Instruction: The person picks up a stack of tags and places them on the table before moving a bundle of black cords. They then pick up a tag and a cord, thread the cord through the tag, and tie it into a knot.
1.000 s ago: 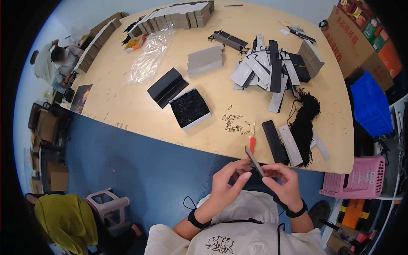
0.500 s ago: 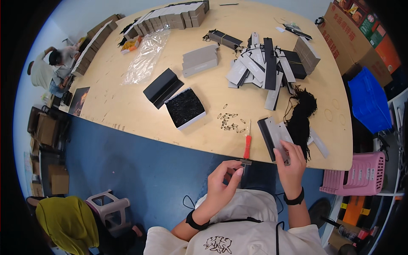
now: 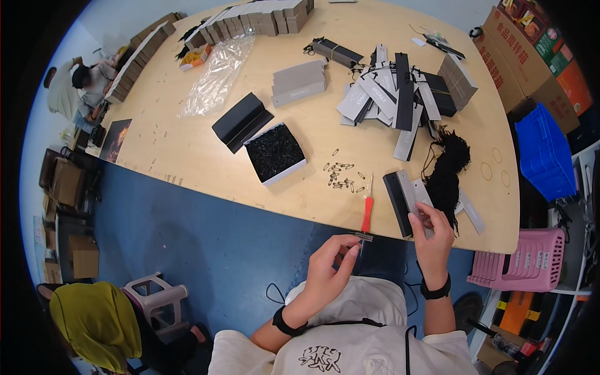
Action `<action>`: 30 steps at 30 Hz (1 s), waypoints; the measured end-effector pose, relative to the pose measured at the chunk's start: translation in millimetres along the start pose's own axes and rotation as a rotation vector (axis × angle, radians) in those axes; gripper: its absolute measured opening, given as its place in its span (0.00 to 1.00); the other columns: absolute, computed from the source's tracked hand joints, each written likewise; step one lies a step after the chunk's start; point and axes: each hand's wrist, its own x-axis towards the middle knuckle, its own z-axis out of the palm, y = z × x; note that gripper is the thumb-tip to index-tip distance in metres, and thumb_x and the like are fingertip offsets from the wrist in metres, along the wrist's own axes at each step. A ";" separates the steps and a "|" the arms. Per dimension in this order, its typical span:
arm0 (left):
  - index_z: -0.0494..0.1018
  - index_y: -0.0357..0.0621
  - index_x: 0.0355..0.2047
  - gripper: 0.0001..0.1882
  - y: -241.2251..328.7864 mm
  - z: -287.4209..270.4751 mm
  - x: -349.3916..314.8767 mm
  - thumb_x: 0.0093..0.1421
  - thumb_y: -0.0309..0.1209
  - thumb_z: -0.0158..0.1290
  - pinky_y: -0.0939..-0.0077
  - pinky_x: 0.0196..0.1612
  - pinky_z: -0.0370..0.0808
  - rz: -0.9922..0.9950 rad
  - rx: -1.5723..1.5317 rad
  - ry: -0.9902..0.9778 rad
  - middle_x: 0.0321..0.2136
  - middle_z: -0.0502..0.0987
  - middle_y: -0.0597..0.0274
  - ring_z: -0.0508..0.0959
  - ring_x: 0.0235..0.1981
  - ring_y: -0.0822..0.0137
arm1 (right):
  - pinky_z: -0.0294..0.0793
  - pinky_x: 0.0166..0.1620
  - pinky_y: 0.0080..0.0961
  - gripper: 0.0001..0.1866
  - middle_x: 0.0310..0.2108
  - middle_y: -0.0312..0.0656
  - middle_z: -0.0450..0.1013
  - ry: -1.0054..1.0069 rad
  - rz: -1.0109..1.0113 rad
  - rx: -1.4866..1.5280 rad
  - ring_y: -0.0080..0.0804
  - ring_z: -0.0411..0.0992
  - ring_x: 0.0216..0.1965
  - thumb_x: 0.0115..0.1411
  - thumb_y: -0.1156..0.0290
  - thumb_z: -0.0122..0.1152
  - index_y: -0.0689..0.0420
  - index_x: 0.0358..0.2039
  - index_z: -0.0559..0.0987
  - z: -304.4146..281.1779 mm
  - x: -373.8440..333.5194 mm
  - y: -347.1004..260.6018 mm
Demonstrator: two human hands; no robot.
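My left hand (image 3: 335, 262) is at the table's front edge, thumb and fingers closed in a pinch. At its fingertips is a small dark metallic piece (image 3: 364, 237), too small to make out. My right hand (image 3: 435, 230) has its thumb and fingers on the near end of a grey card tag (image 3: 423, 195), in a stack of grey tags with a black edge strip (image 3: 396, 203). A screwdriver-like tool with a red handle (image 3: 367, 214) lies between the hands. Beyond it small metal clasps (image 3: 341, 177) are scattered. A bundle of black cords (image 3: 447, 172) lies right of the stack.
Farther back are a white box of small black pieces (image 3: 284, 175), its black lid (image 3: 240, 122), a grey card stack (image 3: 299, 84) and a heap of tags (image 3: 378, 97). A pink crate (image 3: 522, 259) and blue bin (image 3: 544, 153) stand right. Other people are at left.
The view has shifted slightly. My right hand's fingers have moved a little on the grey tag at the stack's near end. My left hand keeps its pinch.
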 end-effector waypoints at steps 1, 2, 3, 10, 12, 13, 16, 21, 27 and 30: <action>0.75 0.38 0.43 0.08 0.3 0.2 0.5 0.63 0.24 0.53 0.83 0.28 0.71 -0.002 0.001 -0.006 0.34 0.80 0.62 0.77 0.28 0.75 | 0.74 0.35 0.25 0.12 0.31 0.44 0.75 -0.002 0.000 -0.001 0.33 0.74 0.30 0.56 0.72 0.67 0.60 0.41 0.81 -0.2 -0.1 0.3; 0.75 0.38 0.43 0.08 0.3 0.4 0.7 0.63 0.23 0.53 0.83 0.28 0.71 -0.005 0.002 -0.011 0.34 0.80 0.61 0.77 0.28 0.74 | 0.74 0.36 0.25 0.12 0.32 0.44 0.75 -0.019 0.029 0.022 0.33 0.74 0.30 0.56 0.72 0.67 0.60 0.41 0.81 -0.3 -0.2 0.6; 0.75 0.38 0.43 0.08 -0.1 0.6 0.9 0.63 0.23 0.53 0.83 0.28 0.71 -0.006 0.002 -0.010 0.34 0.80 0.61 0.77 0.28 0.74 | 0.74 0.36 0.25 0.12 0.32 0.44 0.76 -0.036 0.058 0.045 0.33 0.74 0.31 0.56 0.72 0.67 0.60 0.41 0.81 -0.5 -0.1 0.8; 0.74 0.37 0.44 0.09 -1.1 -0.3 0.9 0.63 0.22 0.52 0.83 0.32 0.74 -0.019 0.032 -0.046 0.35 0.80 0.60 0.79 0.30 0.75 | 0.74 0.37 0.23 0.12 0.32 0.44 0.76 -0.036 0.105 0.143 0.31 0.75 0.32 0.56 0.73 0.66 0.61 0.41 0.81 0.1 1.7 8.5; 0.74 0.37 0.44 0.09 -1.4 -0.7 1.1 0.63 0.22 0.52 0.83 0.33 0.74 -0.019 0.032 -0.047 0.35 0.80 0.60 0.79 0.30 0.75 | 0.73 0.38 0.21 0.12 0.33 0.42 0.77 -0.044 0.118 0.203 0.27 0.75 0.34 0.56 0.75 0.66 0.61 0.42 0.81 -3.3 1.9 3.0; 0.74 0.36 0.44 0.09 -0.6 -0.9 1.2 0.63 0.23 0.52 0.83 0.33 0.74 -0.026 0.025 -0.047 0.35 0.80 0.60 0.78 0.30 0.75 | 0.73 0.38 0.21 0.12 0.33 0.42 0.77 -0.046 0.117 0.203 0.27 0.75 0.34 0.56 0.75 0.66 0.61 0.42 0.81 -5.4 0.9 -1.3; 0.74 0.36 0.44 0.09 11.6 1.8 5.1 0.64 0.23 0.52 0.82 0.34 0.74 -0.031 -0.036 -0.041 0.34 0.80 0.60 0.78 0.31 0.75 | 0.73 0.40 0.19 0.14 0.35 0.37 0.77 -0.211 0.241 0.545 0.21 0.73 0.36 0.56 0.77 0.66 0.63 0.43 0.80 -14.1 -9.9 -23.1; 0.75 0.36 0.39 0.07 -8.5 4.0 0.2 0.62 0.25 0.55 0.82 0.29 0.73 0.008 -0.155 -0.039 0.29 0.79 0.61 0.78 0.29 0.76 | 0.74 0.36 0.23 0.20 0.34 0.41 0.76 -0.279 -0.288 0.165 0.27 0.74 0.33 0.48 0.76 0.72 0.61 0.44 0.79 -5.8 -37.0 -39.7; 0.75 0.35 0.31 0.07 -13.6 2.5 -5.0 0.63 0.27 0.56 0.81 0.28 0.73 -0.111 -0.118 -0.120 0.20 0.76 0.63 0.76 0.22 0.77 | 0.71 0.31 0.19 0.15 0.29 0.39 0.74 -0.462 0.105 0.415 0.22 0.71 0.26 0.48 0.75 0.74 0.61 0.36 0.78 2.6 -61.1 -12.4; 0.76 0.36 0.32 0.07 -11.1 1.7 -8.2 0.63 0.28 0.57 0.82 0.30 0.74 -0.185 0.004 -0.212 0.22 0.78 0.64 0.77 0.24 0.78 | 0.70 0.28 0.18 0.12 0.26 0.37 0.74 -0.578 0.233 0.439 0.19 0.69 0.23 0.51 0.75 0.72 0.62 0.33 0.77 3.4 -65.2 -2.0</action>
